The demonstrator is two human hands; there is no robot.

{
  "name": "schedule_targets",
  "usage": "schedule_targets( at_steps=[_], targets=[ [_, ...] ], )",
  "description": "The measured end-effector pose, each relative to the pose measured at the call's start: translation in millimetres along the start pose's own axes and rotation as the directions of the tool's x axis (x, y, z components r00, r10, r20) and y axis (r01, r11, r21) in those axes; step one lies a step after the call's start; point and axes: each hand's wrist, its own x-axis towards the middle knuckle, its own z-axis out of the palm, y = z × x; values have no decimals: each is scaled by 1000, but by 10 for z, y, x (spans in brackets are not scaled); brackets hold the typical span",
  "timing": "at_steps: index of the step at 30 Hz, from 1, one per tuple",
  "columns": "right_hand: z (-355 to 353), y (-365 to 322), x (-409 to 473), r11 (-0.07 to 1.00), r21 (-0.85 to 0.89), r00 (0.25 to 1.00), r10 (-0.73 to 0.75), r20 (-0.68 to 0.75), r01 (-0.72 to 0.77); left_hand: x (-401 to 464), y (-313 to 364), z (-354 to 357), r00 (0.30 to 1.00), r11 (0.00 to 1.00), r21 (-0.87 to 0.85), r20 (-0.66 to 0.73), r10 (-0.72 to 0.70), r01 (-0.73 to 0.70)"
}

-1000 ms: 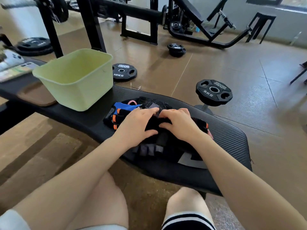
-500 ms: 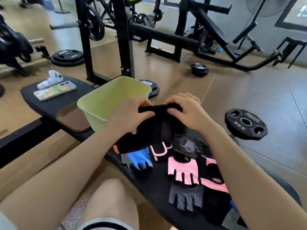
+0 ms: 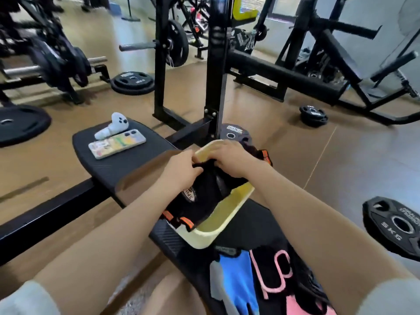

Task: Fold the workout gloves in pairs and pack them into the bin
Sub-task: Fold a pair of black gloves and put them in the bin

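The black padded surface (image 3: 118, 164) carries a pale green bin (image 3: 227, 214). A weight plate (image 3: 395, 226) on the floor reads "5KG". Left hand (image 3: 181, 171) and right hand (image 3: 229, 159) grasp black gloves (image 3: 204, 196) with curled fingers, inside the bin; its long axis runs toward the person, orange tabs nearest, a label partly reads "SPD". More gloves (image 3: 241, 280) lie nearer.

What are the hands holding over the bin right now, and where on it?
Both hands, left hand and right hand, grip the folded black gloves at the bundle's top edge, fingers curled over it, lowering it into the green bin.
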Motion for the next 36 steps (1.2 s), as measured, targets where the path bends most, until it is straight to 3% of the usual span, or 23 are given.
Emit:
schedule_targets(
  at_steps=[3, 5, 7, 8, 10, 12, 14, 16, 19, 23, 24, 25, 27, 28, 30, 32, 36],
  targets=[
    [231, -65, -3, 972, 233, 995, 16, 94, -38, 51, -54, 193, 996, 993, 111, 81, -45, 35],
    [279, -44, -70, 939, 321, 989, 142, -32, -124, 109, -38, 252, 997, 991, 131, 65, -40, 31],
    [268, 20, -179, 940, 244, 950, 277, -144, -237, 166, 17, 283, 997, 990, 138, 61, -36, 28],
    [263, 59, -238, 946, 152, 942, 308, -133, -288, 177, 53, 296, 995, 985, 172, 94, -18, 2],
    [286, 121, -304, 943, 24, 943, 332, 12, -332, 122, 103, 291, 973, 942, 302, 216, 81, -145],
    [297, 144, -293, 935, 70, 920, 327, 214, -349, -5, 97, 229, 933, 847, 412, 270, 240, -337],
    [279, 158, -212, 941, 94, 888, 269, 373, -324, -122, 53, 150, 899, 808, 413, 308, 311, -421],
    [279, 152, -100, 956, 40, 833, 232, 503, -290, -170, -13, 127, 871, 830, 390, 447, 207, -397],
    [329, 133, 47, 960, -80, 721, 256, 644, -270, -91, -54, 213, 746, 784, 490, 664, -52, -382],
    [382, 49, 78, 956, -138, 605, 273, 748, -260, -5, -59, 252, 659, 699, 612, 703, -268, -369],
    [392, 29, 65, 961, -161, 623, 269, 735, -225, -7, -60, 255, 644, 691, 621, 708, -291, -371],
    [382, 17, 53, 969, -160, 687, 246, 684, -187, -8, -72, 261, 635, 697, 618, 712, -301, -362],
    [339, 20, 43, 985, -103, 902, 166, 398, -136, -20, -86, 253, 654, 743, 589, 704, -278, -319],
    [321, 32, 47, 990, -74, 971, 136, 197, -124, -22, -94, 240, 694, 773, 559, 684, -225, -300],
    [301, 88, 76, 990, -21, 988, 142, -57, -143, -8, -120, 214, 819, 829, 475, 572, -38, -294],
    [299, 112, 110, 973, 27, 973, 229, -18, -228, -8, -120, 176, 911, 863, 409, 393, 126, -296],
    [441, 150, 182, 944, 30, 938, 324, 119, -330, -46, -114, 131, 949, 916, 286, 222, 225, -283]
  ],
)
